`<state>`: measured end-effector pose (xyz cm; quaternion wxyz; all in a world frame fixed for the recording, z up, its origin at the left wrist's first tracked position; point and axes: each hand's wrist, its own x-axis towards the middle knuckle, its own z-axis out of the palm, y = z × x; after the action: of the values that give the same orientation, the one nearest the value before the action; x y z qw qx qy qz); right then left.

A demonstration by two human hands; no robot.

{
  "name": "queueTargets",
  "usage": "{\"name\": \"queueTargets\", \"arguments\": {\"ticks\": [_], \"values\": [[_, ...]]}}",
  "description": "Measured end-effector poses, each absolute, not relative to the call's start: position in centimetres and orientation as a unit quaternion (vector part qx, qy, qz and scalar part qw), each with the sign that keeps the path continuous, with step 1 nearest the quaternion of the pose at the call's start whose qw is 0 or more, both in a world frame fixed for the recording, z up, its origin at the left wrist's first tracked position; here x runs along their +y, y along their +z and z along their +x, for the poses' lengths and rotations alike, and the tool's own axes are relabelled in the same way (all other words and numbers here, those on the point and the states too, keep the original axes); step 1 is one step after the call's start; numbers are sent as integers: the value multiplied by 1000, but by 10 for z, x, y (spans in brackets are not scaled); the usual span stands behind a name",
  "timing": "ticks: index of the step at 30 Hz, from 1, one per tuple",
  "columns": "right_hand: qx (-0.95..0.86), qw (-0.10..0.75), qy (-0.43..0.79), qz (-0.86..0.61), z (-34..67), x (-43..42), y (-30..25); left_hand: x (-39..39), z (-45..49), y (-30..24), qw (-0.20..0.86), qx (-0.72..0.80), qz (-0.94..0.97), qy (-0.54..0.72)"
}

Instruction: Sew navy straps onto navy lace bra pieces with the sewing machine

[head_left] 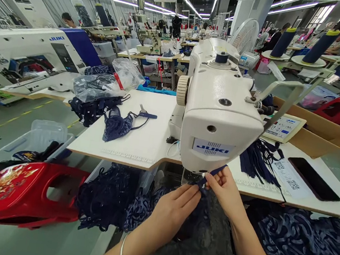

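Just below the head of a white JUKI sewing machine [218, 112], a navy fabric strap [202, 182] runs between my two hands. My right hand [226, 188] pinches it between thumb and fingers, and a flat navy end [219, 169] sticks up past the fingertips. My left hand [175, 209] has its fingers together, closed on the strap's near side; its thumb is hidden. Dark lace fabric hangs beneath both hands. The needle area is mostly covered by the machine head. On the white table [152, 142] to the left lies a navy lace bra [117, 125].
Navy straps [256, 158], a printed sheet [290, 177] and a black phone [314, 178] lie on the right. A control panel [284, 127] stands near a cardboard box [321, 133]. Navy garments [109, 194] hang below the table edge, beside a red stool [28, 193].
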<state>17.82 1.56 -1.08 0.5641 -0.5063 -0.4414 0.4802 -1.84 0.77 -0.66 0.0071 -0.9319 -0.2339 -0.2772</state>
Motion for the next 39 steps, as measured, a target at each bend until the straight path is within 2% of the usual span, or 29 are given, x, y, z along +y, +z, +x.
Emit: {"name": "queueTargets", "arguments": {"ticks": [4, 10, 24, 34, 39], "values": [[-460, 539, 480, -517, 170, 15, -15, 7, -21, 1, 36, -256, -939, -228], [-425, 567, 431, -559, 159, 17, -25, 13, -26, 6, 57, -187, -952, -236], [-442, 500, 465, -582, 169, 16, -15, 10, -22, 2, 99, -209, -946, -228], [-445, 499, 498, -552, 172, 19, -21, 10, -20, 6, 68, -224, -945, -227], [-476, 474, 470, -573, 175, 16, -19, 10, -18, 5, 28, -234, -950, -206]]}}
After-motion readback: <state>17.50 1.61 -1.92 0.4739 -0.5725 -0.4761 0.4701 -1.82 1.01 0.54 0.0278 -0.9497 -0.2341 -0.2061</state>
